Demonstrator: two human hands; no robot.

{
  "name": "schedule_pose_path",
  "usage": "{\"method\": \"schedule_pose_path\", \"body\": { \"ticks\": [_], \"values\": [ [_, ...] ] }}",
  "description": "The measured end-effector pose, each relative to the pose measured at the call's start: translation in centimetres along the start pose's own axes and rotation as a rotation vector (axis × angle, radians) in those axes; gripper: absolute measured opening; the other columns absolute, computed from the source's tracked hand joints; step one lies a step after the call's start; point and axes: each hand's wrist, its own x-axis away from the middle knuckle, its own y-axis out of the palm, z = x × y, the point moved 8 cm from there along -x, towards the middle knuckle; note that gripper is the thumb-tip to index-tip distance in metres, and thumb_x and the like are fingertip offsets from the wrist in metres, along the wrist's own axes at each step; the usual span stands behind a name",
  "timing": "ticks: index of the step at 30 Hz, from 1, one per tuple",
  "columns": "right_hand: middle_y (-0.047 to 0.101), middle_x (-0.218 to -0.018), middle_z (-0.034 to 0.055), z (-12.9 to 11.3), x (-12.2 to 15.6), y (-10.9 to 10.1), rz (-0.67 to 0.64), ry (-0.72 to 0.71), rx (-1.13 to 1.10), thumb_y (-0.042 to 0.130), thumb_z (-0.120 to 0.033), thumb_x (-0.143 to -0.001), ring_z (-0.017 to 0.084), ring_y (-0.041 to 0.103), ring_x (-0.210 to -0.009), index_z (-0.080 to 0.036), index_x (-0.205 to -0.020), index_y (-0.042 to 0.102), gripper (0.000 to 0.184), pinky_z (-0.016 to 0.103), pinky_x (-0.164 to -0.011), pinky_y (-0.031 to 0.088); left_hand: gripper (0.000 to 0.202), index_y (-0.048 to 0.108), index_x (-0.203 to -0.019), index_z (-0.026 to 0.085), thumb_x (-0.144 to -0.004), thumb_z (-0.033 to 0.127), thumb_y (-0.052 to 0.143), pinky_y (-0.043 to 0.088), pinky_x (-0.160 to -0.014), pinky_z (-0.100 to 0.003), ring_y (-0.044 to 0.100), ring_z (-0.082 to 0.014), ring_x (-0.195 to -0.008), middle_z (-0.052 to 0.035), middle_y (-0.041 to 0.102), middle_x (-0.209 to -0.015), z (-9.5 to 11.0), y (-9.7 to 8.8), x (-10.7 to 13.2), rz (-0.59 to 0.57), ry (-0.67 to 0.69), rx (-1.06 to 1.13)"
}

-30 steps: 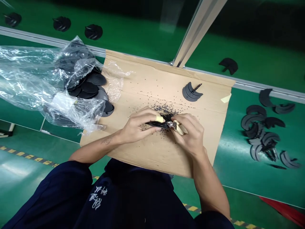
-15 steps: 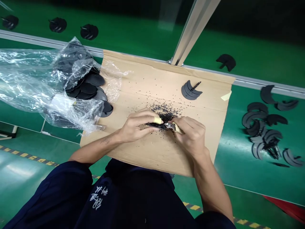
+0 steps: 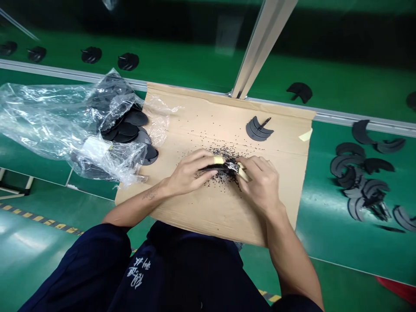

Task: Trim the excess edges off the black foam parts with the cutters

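My left hand point(image 3: 191, 172) pinches a thin black plastic part point(image 3: 212, 167) at its edge; yellow tape wraps one finger. Pliers-like cutters point(image 3: 232, 166) with a pale yellow handle are gripped in my right hand point(image 3: 261, 180). Their metal jaws meet the right end of the black part, and whether the jaws are closed is too small to tell. Under both hands, many small black bits point(image 3: 224, 151) lie scattered over a brown cardboard sheet point(image 3: 208, 212). Beyond my right hand rests a curved black piece with a stem point(image 3: 259, 129).
At the left, a clear plastic bag point(image 3: 48, 117) spills a pile of black discs point(image 3: 128, 130) onto the cardboard's edge. Several curved black pieces point(image 3: 364, 173) are heaped on the green table point(image 3: 320, 212) at the right. A metal post point(image 3: 264, 47) rises behind the cardboard.
The view has shifted slightly. My left hand has tilted the black part closer to level, and the cutters' jaws have turned a little at its right end. Both hands keep their holds.
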Motion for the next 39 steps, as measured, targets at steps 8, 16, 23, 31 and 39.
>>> {"method": "schedule_pose_path", "body": {
  "ticks": [8, 16, 23, 31, 39],
  "values": [
    [0.069, -0.079, 0.0023, -0.9, -0.2, 0.1, -0.058, 0.041, -0.350, 0.064, -0.024, -0.092, 0.016, 0.059, -0.067, -0.022, -0.093, 0.068, 0.005, 0.031, -0.061, 0.045, 0.017, 0.062, -0.109, 0.017, -0.093, 0.019, 0.067, 0.058, -0.080, -0.027, 0.068, -0.0144, -0.091, -0.0054, 0.071, -0.099, -1.0, -0.3, 0.3, 0.052, -0.085, 0.097],
    [0.068, -0.081, 0.0021, -2.1, -0.3, -0.7, -0.039, -0.081, -0.464, 0.065, -0.017, -0.091, 0.016, 0.061, -0.070, -0.023, -0.097, 0.067, 0.009, 0.032, -0.063, 0.047, 0.036, 0.067, -0.118, 0.018, -0.089, 0.001, 0.054, 0.059, -0.086, -0.035, 0.067, -0.0187, -0.102, -0.0098, 0.071, -0.111, -0.9, 1.0, 0.7, -0.090, 0.087, -0.140],
    [0.067, -0.082, 0.0048, -0.3, -0.2, -0.6, 0.027, -0.089, -0.087, 0.056, -0.013, -0.090, 0.019, 0.057, -0.074, -0.021, -0.102, 0.069, 0.019, 0.034, -0.066, 0.042, 0.024, 0.072, -0.116, 0.016, -0.092, 0.016, 0.069, 0.061, -0.092, -0.031, 0.072, -0.0164, -0.103, -0.0102, 0.076, -0.109, -0.9, 0.1, 0.2, -0.003, -0.036, 0.163],
    [0.068, -0.081, 0.0049, -1.2, 0.0, 0.0, 0.019, -0.147, 0.064, 0.052, -0.014, -0.094, 0.018, 0.054, -0.074, -0.017, -0.102, 0.069, 0.019, 0.032, -0.067, 0.037, 0.027, 0.074, -0.117, 0.020, -0.092, 0.011, 0.068, 0.062, -0.089, -0.030, 0.073, -0.0153, -0.101, -0.0081, 0.077, -0.108, -0.6, 0.2, 0.4, 0.007, -0.024, 0.158],
    [0.064, -0.068, 0.0028, -1.7, 0.0, -0.3, 0.043, -0.158, 0.229, 0.057, -0.018, -0.098, 0.016, 0.047, -0.067, -0.017, -0.096, 0.072, 0.015, 0.031, -0.063, 0.031, 0.024, 0.075, -0.117, 0.022, -0.094, 0.016, 0.068, 0.063, -0.084, -0.026, 0.074, -0.0131, -0.096, -0.0068, 0.078, -0.106, -0.5, 0.2, 0.8, 0.059, -0.003, 0.160]
  ]
}}
